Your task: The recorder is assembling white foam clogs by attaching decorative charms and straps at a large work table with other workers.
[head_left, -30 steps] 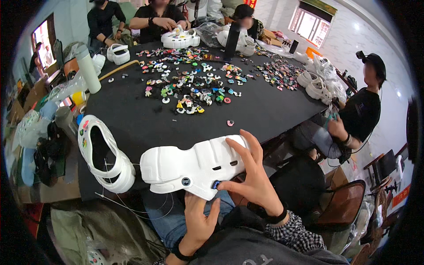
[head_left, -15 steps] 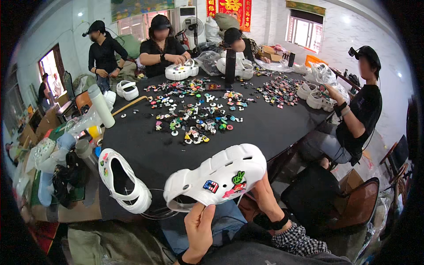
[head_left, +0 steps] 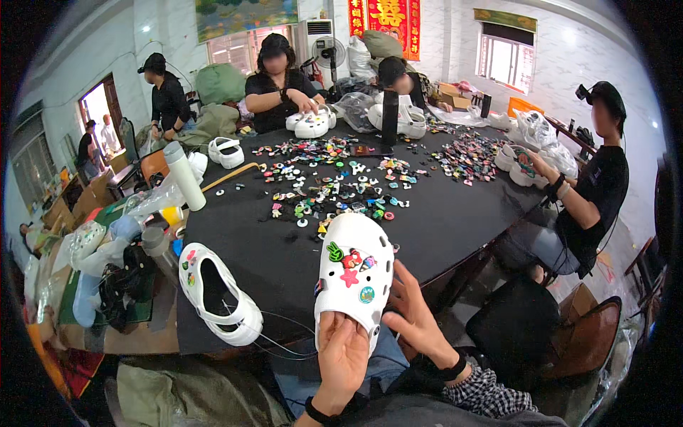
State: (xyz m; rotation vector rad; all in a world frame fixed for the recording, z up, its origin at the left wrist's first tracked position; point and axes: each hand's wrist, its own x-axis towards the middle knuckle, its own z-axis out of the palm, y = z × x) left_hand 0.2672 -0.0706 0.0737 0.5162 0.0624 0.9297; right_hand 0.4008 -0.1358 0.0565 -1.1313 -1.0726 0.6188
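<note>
A white clog (head_left: 350, 245) is held up in front of me, toe pointing away, its upper facing me. Charms dot it: a green hand, a red figure, an ice-cream shape, a pink star and a round teal one. My left hand (head_left: 341, 356) grips it from the heel end, fingers pushed into the opening and partly hidden. Beside the clog's right edge is my right hand (head_left: 421, 320), fingers spread and thumb apart; whether it touches the clog is unclear. Another white clog (head_left: 245, 313) with charms lies on the table to the left, and a thin cord runs between the two.
Piles of colourful shoe charms (head_left: 341, 192) cover the black table (head_left: 249, 228). A pale bottle (head_left: 185, 178) stands at the left, near bags and sandals. Co-workers with white clogs sit around the far and right sides. A brown-backed chair (head_left: 587, 341) stands at my right.
The clog has turned from side-on to toe-away, showing more charms on its upper. My left fingers have gone into its opening, and my right hand has let go of the toe end.
</note>
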